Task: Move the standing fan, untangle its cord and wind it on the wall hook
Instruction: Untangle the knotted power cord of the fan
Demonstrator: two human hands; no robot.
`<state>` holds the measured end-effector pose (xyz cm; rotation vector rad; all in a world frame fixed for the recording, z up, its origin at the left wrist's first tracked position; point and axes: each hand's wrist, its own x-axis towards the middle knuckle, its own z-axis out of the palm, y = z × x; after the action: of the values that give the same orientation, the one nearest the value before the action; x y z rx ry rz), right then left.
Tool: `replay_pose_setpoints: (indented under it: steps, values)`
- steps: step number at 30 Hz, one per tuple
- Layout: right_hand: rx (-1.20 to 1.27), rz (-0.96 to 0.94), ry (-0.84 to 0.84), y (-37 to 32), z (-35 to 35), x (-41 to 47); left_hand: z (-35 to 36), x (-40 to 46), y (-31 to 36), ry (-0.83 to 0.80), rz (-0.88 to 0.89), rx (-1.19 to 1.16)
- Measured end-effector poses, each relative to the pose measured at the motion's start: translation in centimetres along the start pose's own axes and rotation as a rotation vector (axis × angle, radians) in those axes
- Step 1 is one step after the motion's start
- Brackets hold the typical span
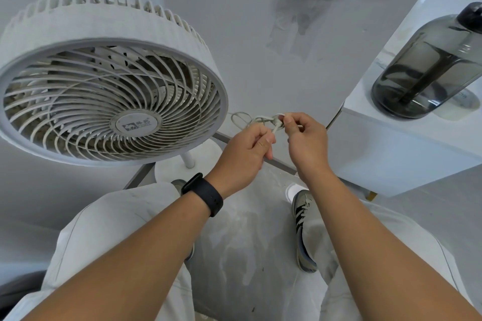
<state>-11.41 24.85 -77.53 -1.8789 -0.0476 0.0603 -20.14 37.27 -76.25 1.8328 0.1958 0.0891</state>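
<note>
Standing fan (104, 96): round grey hub badge (136, 124) at the grille centre bearing a small logo and a short brand mark, its characters too blurred to read; no other legible text, numbers or signs

- Left hand (243, 150): fingers curled, thumb and forefinger pinching; forearm enters from 7 o'clock; dark band on the wrist
- Right hand (306, 138): fingers curled, fingertips pinching at its 10 o'clock; forearm enters from 5 o'clock; the hands nearly touch

Bare forearms, black wristband (203, 194), pale grey trousers (109, 229), grey laced sneakers (303, 229).
</note>
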Motion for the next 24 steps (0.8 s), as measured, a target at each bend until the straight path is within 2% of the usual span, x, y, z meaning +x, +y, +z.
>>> replay_pose_setpoints:
  steps: [10,17,24]
  values:
    - [0.014,0.174,0.005,0.80,0.24,0.38,-0.04,-0.13,0.03,-0.047,0.021,-0.039]
    - [0.253,0.424,-0.040,0.23,0.11,0.33,0.13,0.01,-0.35,-0.020,0.023,-0.158]
    - [0.179,0.414,0.002,0.73,0.91,0.59,0.38,-0.05,-0.12,0.073,-0.061,-0.287]
